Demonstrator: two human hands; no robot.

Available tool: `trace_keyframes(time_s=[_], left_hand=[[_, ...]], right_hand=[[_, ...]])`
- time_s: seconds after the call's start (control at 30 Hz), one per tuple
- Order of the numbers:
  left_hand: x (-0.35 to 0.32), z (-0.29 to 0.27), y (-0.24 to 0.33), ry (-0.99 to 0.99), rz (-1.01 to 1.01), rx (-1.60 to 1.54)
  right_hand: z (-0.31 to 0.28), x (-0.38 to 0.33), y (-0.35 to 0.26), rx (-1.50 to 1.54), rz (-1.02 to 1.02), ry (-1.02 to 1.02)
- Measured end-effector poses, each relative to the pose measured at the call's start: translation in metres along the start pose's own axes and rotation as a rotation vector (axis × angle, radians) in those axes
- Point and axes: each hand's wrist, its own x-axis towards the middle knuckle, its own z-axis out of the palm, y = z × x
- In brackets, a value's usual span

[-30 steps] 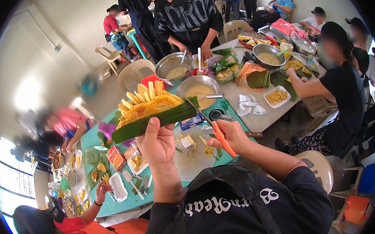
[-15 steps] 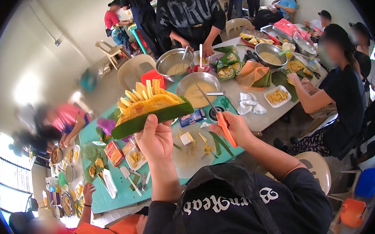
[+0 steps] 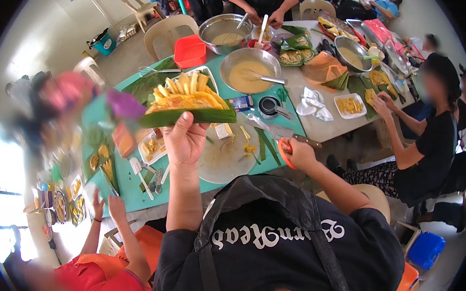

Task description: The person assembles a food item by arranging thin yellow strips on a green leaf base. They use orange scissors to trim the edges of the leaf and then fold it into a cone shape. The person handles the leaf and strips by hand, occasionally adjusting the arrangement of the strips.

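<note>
My left hand [image 3: 185, 140] holds up a folded yellow pancake [image 3: 186, 101] on a strip of green leaf [image 3: 209, 115], thumb pressed to the leaf's near side. Pale yellow sticks like fries [image 3: 190, 83] stand out of the fold. Off to the right, over the table's near edge, my right hand [image 3: 302, 154] grips scissors by their orange handle [image 3: 285, 151]; their blades cannot be made out. Beside that hand lies a knife with a wooden handle [image 3: 307, 141]. Below my left hand, a round board [image 3: 223, 165] carries a pale block [image 3: 223, 130] and scraps.
Metal bowls of batter with whisks [image 3: 248, 71] stand beyond the pancake, near a red basin [image 3: 190, 52]. Measuring cups [image 3: 269, 108] and a white cloth [image 3: 313, 105] lie rightward. A white spatula [image 3: 141, 176] is at left. People work on both sides and across the table.
My right hand has drawn the scissors down and away from the leaf. My left hand still holds the pancake up. The view has tilted downward, and the person at left now reaches with both hands.
</note>
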Motion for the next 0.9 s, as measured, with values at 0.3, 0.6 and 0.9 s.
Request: trace_keyframes(time_s=[0.3,0.6,0.9], left_hand=[[-0.012,-0.012,-0.021,-0.088,-0.099,-0.052],[-0.025,-0.007,-0.029,-0.078,-0.041,-0.127],[-0.044,0.003,-0.026,-0.054,0.029,-0.128]], right_hand=[[0.064,0.027,0.023,-0.114,-0.001,-0.022],[0.074,0.041,0.022,-0.131,0.003,-0.022],[0.088,0.043,0.038,-0.181,-0.042,-0.077]])
